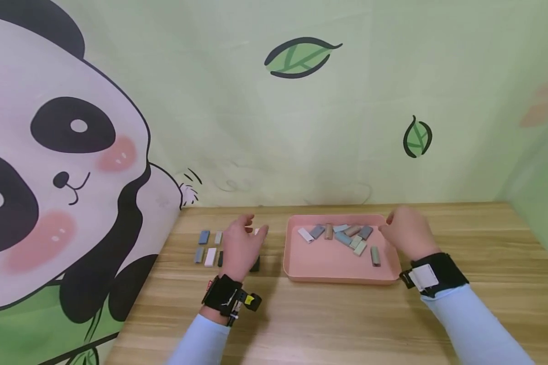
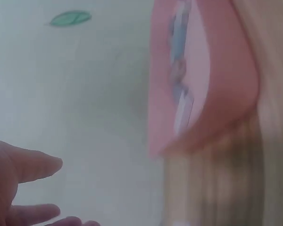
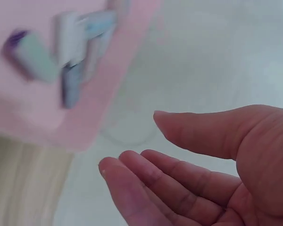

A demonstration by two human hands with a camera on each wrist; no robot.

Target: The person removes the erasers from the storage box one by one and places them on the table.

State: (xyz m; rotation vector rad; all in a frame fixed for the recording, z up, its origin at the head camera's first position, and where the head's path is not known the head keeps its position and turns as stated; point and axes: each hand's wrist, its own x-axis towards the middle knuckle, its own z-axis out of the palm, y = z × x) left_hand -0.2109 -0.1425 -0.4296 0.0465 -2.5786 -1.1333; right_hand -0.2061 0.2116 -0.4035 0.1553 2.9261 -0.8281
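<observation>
On my left wrist feed I log the left hand (image 2: 4, 181) at lower left, thumb parted from the fingers, apart from the pink tray (image 2: 232, 80). Blurred small pieces (image 2: 179, 42) lie inside. 1 green leaf (image 2: 70, 18) marks the pale backdrop (image 2: 94, 117); wooden tabletop (image 2: 205, 197) shows lower right.

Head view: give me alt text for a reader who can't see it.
A left hand, thumb and fingers apart, is above a group of small blocks on a wood-grain table, while a right hand is by the far right corner of a pink tray. Loose blocks lie in the tray; a panda and leaves decorate the backdrop.
</observation>
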